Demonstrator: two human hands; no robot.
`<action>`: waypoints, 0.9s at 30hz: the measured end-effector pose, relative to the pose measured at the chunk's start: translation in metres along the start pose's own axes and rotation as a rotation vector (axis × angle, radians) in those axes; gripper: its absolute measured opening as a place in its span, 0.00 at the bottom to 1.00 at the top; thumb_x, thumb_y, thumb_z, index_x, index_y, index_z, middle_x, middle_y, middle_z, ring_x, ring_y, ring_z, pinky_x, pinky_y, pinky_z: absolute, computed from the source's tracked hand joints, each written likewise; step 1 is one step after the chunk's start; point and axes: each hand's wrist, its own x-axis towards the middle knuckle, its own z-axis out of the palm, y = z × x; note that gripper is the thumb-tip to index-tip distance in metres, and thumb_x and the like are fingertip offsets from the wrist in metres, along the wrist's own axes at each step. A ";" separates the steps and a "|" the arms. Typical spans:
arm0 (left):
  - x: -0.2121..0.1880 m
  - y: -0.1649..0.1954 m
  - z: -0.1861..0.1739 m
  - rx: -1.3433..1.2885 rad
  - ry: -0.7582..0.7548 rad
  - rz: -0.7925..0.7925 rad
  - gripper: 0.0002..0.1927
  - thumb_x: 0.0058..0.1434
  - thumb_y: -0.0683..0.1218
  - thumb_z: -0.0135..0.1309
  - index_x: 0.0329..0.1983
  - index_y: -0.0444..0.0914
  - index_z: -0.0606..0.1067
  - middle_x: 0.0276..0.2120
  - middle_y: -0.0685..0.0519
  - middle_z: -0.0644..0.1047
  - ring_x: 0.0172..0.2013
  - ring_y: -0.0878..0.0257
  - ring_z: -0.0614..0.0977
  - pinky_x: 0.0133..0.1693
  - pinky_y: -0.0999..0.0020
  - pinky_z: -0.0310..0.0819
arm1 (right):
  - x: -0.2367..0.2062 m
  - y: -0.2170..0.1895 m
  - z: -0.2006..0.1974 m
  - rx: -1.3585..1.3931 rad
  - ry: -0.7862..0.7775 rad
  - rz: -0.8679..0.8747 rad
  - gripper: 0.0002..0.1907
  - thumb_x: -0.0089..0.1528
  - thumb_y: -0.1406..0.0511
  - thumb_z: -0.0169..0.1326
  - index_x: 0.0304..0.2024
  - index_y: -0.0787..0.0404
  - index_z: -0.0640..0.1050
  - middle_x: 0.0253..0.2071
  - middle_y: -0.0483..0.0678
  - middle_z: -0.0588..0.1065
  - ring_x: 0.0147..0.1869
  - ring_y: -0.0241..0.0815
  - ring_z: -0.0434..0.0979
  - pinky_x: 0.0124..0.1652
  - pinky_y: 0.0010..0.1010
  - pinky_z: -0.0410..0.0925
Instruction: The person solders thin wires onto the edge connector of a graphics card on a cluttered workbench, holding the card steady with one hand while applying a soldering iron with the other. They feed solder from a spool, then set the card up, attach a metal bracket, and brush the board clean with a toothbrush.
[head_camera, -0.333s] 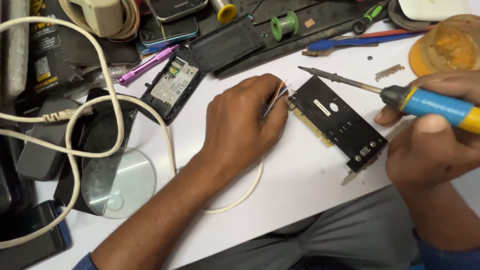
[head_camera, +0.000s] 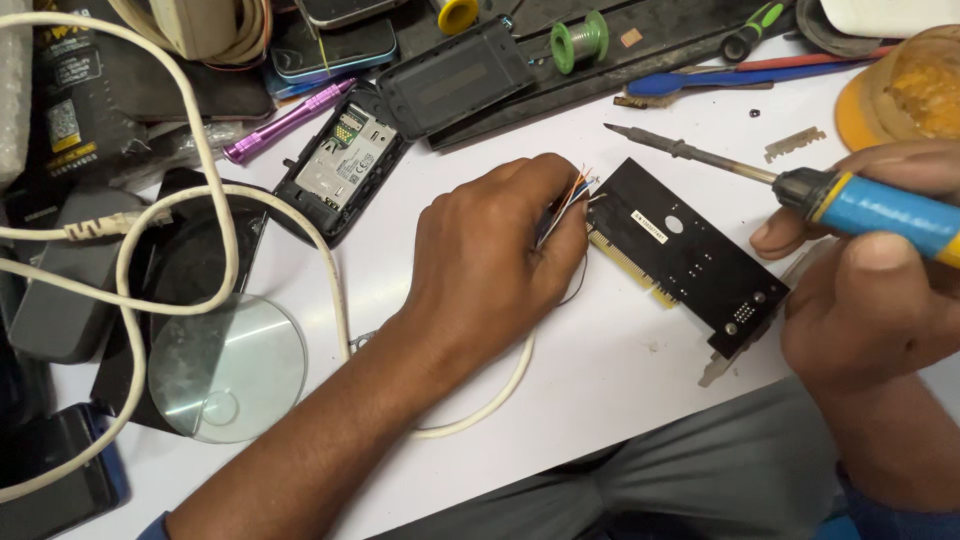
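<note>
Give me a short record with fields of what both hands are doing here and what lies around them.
Left hand: pinches the thin coloured wires of a white cable beside the circuit card
Right hand: grips a soldering iron with a blue handle, tip raised above the table
Between the hands: black circuit card, flat on the white table
Further left: shiny disc, opened phone, purple pen-shaped tool
At the back: green solder spool

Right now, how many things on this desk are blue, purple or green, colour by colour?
Blue: 2, the soldering iron's handle in the right hand and a blue pen-like tool.
Purple: 1, a small torch.
Green: 2, a wire spool and a screwdriver handle.
Total: 5.
The left hand pinches thin coloured wires.
</note>
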 end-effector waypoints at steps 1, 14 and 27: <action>-0.001 -0.002 -0.001 0.019 0.006 0.019 0.04 0.64 0.43 0.56 0.40 0.37 0.76 0.31 0.48 0.79 0.28 0.51 0.81 0.30 0.55 0.72 | -0.001 0.003 0.002 0.019 -0.006 0.003 0.17 0.76 0.64 0.39 0.58 0.75 0.63 0.41 0.63 0.69 0.31 0.47 0.74 0.33 0.30 0.72; 0.000 0.001 -0.018 0.076 -0.023 0.006 0.04 0.63 0.42 0.57 0.38 0.35 0.77 0.27 0.47 0.78 0.26 0.51 0.80 0.29 0.55 0.71 | 0.016 0.002 0.004 0.059 -0.140 -0.078 0.17 0.77 0.62 0.39 0.59 0.71 0.61 0.41 0.62 0.72 0.31 0.42 0.79 0.31 0.25 0.71; -0.003 0.007 -0.031 0.097 -0.070 -0.069 0.06 0.62 0.43 0.57 0.33 0.35 0.76 0.25 0.49 0.77 0.23 0.54 0.79 0.27 0.55 0.70 | 0.021 -0.011 0.001 0.010 -0.190 -0.154 0.18 0.77 0.60 0.38 0.58 0.69 0.60 0.41 0.61 0.69 0.30 0.42 0.76 0.32 0.28 0.71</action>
